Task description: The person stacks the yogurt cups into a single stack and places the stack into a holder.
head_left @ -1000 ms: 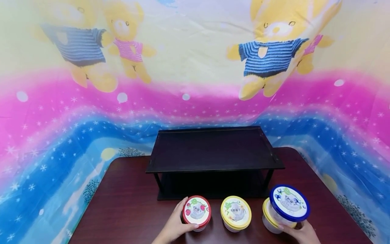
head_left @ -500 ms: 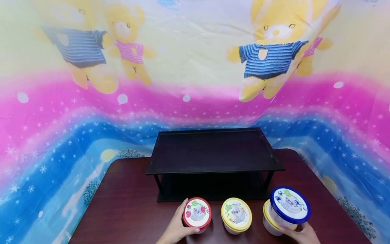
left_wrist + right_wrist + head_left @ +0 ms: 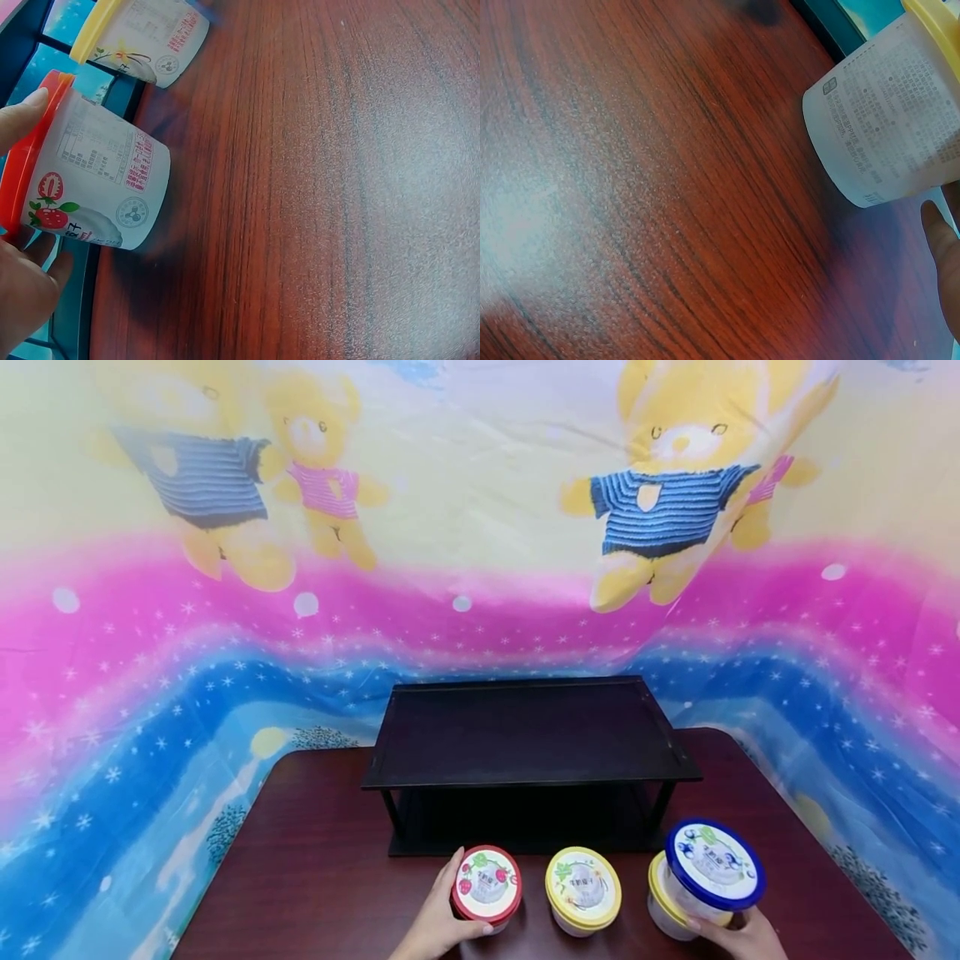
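Observation:
My left hand (image 3: pixel 435 922) grips a red-lidded paper tub (image 3: pixel 487 883) printed with strawberries, thumb and fingers on either side of its lid. In the left wrist view this tub (image 3: pixel 105 169) shows its white side, close to the table. A yellow-lidded tub (image 3: pixel 583 889) stands upright to its right, untouched. Farther right, my right hand (image 3: pixel 742 935) holds a blue-lidded tub (image 3: pixel 716 864) with blueberries on its lid. That tub overlaps a second yellow-lidded tub (image 3: pixel 667 906), whose white side (image 3: pixel 885 112) shows in the right wrist view. My right fingers are partly hidden beneath the blue lid.
Behind the tubs stands a black two-level rack (image 3: pixel 528 735) with a flat top and an open lower shelf. The dark red wooden table (image 3: pixel 300 860) has rounded back corners. A bear-print cloth (image 3: pixel 480 527) hangs around the back and sides.
Both hands keep their hold on the red-lidded and blue-lidded tubs. The whole head view has shifted slightly downward; the tubs stay in about the same places relative to each other.

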Motion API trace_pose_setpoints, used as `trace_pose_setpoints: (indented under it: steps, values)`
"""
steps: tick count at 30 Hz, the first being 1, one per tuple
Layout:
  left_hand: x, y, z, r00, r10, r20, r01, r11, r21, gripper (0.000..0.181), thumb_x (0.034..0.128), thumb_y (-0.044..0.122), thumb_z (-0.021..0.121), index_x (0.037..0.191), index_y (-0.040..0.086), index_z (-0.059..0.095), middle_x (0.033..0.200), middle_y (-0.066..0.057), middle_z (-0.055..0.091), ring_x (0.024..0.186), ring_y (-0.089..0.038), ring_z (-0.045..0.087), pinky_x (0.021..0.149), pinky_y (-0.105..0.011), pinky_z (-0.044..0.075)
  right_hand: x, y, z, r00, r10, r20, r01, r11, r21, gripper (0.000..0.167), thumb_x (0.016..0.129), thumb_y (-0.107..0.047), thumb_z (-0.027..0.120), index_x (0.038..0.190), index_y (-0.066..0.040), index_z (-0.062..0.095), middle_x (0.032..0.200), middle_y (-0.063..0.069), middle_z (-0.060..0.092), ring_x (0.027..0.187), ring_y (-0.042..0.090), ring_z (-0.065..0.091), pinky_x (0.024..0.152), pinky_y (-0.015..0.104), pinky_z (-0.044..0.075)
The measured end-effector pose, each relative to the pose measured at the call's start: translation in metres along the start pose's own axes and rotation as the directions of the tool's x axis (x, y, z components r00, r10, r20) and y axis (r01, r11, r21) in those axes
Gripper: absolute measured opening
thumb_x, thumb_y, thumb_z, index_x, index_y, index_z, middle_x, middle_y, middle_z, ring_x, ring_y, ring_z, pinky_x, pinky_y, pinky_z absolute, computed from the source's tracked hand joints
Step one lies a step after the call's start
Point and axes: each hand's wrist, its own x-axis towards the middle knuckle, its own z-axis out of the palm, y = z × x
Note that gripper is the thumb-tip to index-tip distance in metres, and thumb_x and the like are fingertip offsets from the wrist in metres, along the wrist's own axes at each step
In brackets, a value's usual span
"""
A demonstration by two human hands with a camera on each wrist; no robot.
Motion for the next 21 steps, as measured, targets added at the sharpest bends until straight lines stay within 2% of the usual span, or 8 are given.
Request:
trace_pose_setpoints:
  steps: [13,18,21]
  values:
    - [0.0001,-0.002,0.0,0.998,-0.043,-0.044,0.044,0.999,0.013,0.102,0.0561,0.032,0.08,0.137,0.008,0.022,0.131,-0.019,0.03,0.115,-0.033,0.031,0.088,-0.052,0.028,0.0001,-0.0011,0.0023,1.0,-0.009,-0.017,0.009,1.0,0.001,0.1,0.067,-0.05,0.066,0.129,0.01,0.014,0.122,0.034,0.033,0.103,0.04,0.041,0.072,0.04,0.041]
    - [-0.0003,0.0007,-0.0033,0.997,-0.043,-0.068,0.042,0.999,-0.014,0.1,0.0562,0.03,0.08,0.137,0.011,0.023,0.131,-0.019,0.03,0.116,-0.033,0.03,0.089,-0.051,0.027,-0.0017,-0.001,0.0022,1.0,-0.011,-0.023,0.011,1.0,0.022,0.094,0.068,-0.046,0.067,0.129,0.007,0.019,0.12,0.031,0.037,0.098,0.033,0.046,0.069,0.036,0.042]
    - [-0.0006,0.0037,-0.0064,0.996,-0.01,-0.088,0.005,0.999,-0.053,0.1,0.0566,0.028,0.08,0.137,0.014,0.022,0.132,-0.018,0.029,0.116,-0.031,0.03,0.09,-0.041,0.031,-0.0011,-0.0007,0.0032,1.0,-0.009,-0.03,0.01,0.999,0.04,0.092,0.068,-0.043,0.069,0.128,0.006,0.021,0.116,0.029,0.042,0.093,0.028,0.05,0.067,0.033,0.043]
